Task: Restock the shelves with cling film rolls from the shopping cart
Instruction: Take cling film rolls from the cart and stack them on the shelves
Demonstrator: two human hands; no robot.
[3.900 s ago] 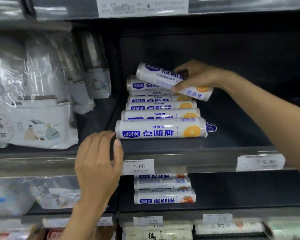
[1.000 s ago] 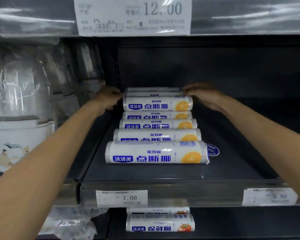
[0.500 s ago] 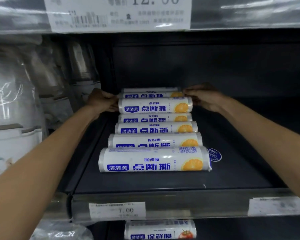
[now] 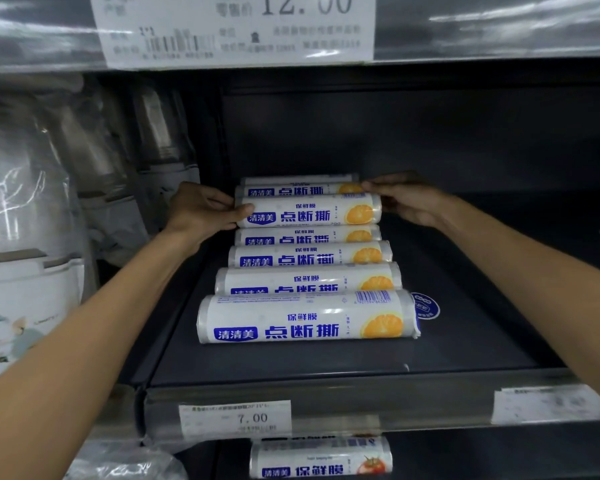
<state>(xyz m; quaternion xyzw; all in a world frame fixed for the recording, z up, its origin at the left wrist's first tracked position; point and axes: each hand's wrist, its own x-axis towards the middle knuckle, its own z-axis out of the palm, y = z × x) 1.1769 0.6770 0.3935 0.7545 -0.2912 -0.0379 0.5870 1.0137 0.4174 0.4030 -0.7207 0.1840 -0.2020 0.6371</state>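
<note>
A person's left hand (image 4: 201, 213) and right hand (image 4: 406, 199) each grip one end of a white plastic-wrapped cling film roll (image 4: 309, 211) with blue writing and an orange-slice picture, held four rolls behind the matching front roll (image 4: 305, 318) on the dark metal shelf (image 4: 465, 334). The right fingers seem curled round its end, though it is dim there. This looks like the placing step, and the next move is a gentle release so nothing rolls. Labels read 清清美, 点断撕 and 保鲜膜, and the white price tag (image 4: 234, 417) below the front roll reads 7.00.
</note>
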